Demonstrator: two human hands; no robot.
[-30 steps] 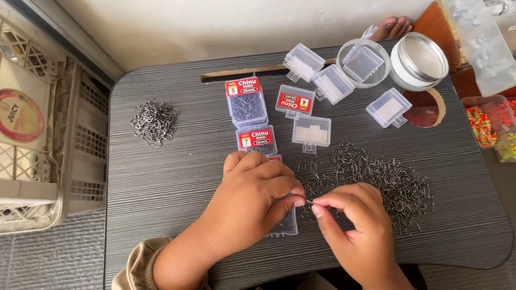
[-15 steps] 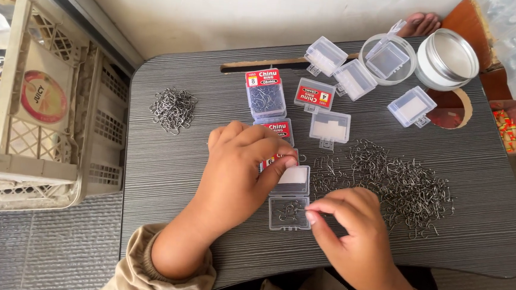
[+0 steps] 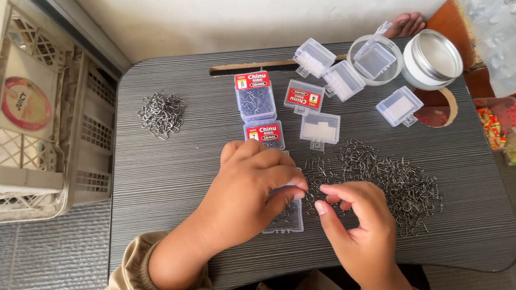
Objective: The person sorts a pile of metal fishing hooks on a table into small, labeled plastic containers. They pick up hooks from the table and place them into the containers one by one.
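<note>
I see the dark table carrying everything, with a big heap of small metal hooks spread at right. My left hand rests on a clear little box, fingers curled on its lid. My right hand pinches thumb and forefinger together beside it, whether on a hook I cannot tell

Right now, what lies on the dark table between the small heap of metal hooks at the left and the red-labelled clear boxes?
Only bare striped tabletop, seen from the head camera.
</note>
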